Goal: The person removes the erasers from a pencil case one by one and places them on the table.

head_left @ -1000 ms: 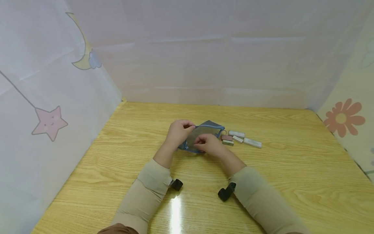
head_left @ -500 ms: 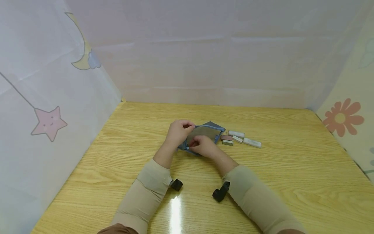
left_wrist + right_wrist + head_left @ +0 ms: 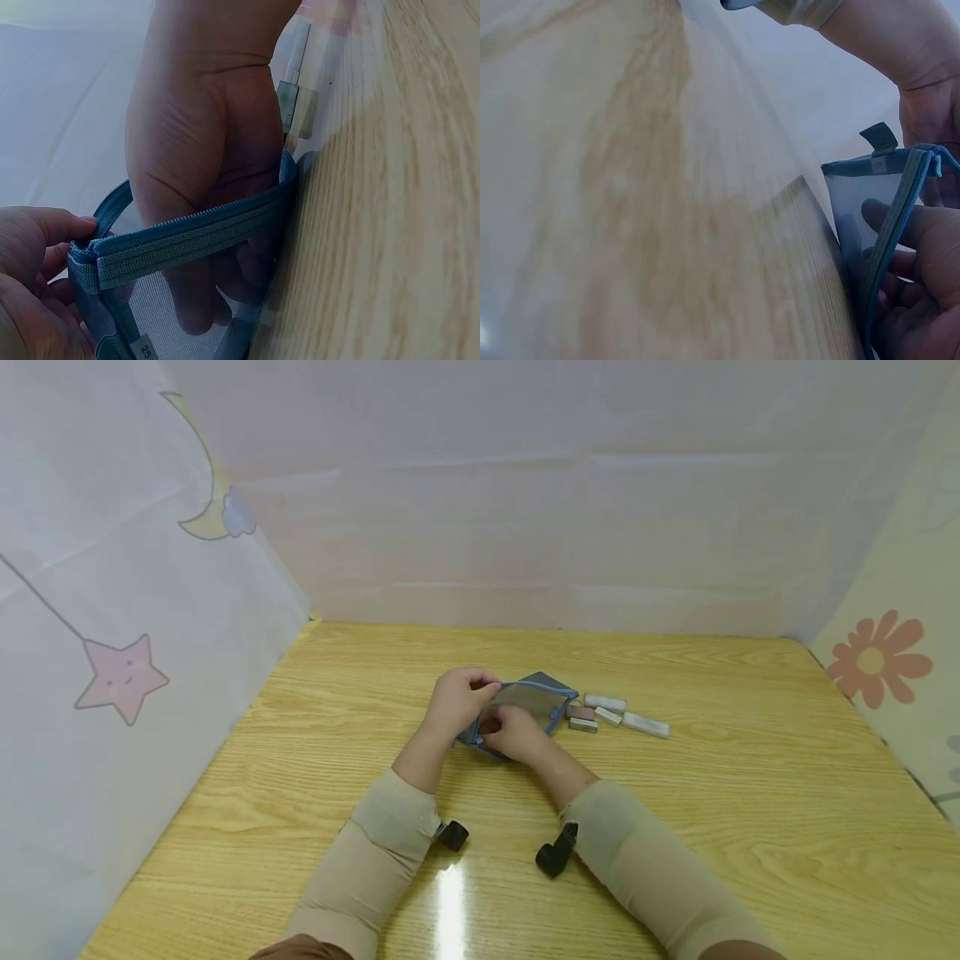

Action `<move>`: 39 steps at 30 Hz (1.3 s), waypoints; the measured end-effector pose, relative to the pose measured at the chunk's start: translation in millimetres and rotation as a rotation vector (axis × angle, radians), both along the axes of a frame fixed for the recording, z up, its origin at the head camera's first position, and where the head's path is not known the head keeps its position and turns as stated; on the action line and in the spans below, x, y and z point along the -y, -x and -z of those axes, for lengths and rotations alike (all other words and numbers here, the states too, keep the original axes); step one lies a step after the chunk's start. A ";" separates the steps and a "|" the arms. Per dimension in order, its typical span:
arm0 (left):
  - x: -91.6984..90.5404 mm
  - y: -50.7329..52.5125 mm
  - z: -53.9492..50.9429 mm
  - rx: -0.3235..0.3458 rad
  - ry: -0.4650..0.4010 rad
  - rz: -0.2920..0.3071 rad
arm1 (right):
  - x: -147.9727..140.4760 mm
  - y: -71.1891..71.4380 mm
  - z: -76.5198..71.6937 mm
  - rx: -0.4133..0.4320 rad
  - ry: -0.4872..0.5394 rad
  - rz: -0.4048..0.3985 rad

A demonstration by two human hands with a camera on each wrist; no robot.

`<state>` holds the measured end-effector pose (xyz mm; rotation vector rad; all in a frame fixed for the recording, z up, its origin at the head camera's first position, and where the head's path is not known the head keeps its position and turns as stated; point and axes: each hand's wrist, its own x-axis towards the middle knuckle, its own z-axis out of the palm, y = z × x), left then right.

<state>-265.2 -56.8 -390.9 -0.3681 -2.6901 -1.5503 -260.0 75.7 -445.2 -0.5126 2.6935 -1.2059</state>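
A blue-edged mesh zip pouch (image 3: 528,697) stands unzipped on the table. My left hand (image 3: 459,700) pinches the pouch's rim at its left corner, beside the zipper end. My right hand (image 3: 519,735) reaches in through the mouth of the pouch. In the left wrist view its thumb and fingers (image 3: 192,304) show through the mesh, extended or loosely bent, with no thing visible between them. The right wrist view shows the thumb (image 3: 875,215) behind the mesh and a small fabric tab (image 3: 879,137) on the pouch's corner.
Right of the pouch lie several small bar-shaped pieces: a long whitish bar (image 3: 647,725), another pale bar (image 3: 604,702), a short white one (image 3: 608,716), a reddish one (image 3: 580,712) and a greenish-grey one (image 3: 582,725). A printed cloth backdrop (image 3: 525,527) surrounds the wooden table (image 3: 360,877).
My right hand has moved left and deeper into the pouch, and the pouch's mouth gapes wider. My left hand keeps its place on the rim. The bars lie unmoved.
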 end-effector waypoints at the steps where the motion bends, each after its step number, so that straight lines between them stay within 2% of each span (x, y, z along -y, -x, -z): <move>1: 0.0 -0.1 -0.2 -0.001 -0.001 0.000 | 0.9 0.4 0.4 -0.006 -0.001 0.006; 16: -2.1 -1.6 -1.8 0.010 0.007 -0.002 | 4.6 -0.1 0.7 -0.081 -0.032 0.122; 21: -1.7 -1.7 -3.3 0.029 0.003 -0.014 | 3.1 -0.5 -1.1 -0.087 -0.059 0.131; 31: -0.7 -1.4 -2.7 0.051 -0.014 -0.006 | 8.5 1.6 -0.8 -0.031 -0.131 0.163; 39: -0.4 -0.4 -3.6 0.039 -0.012 -0.010 | 5.2 3.8 2.5 -0.054 -0.082 0.160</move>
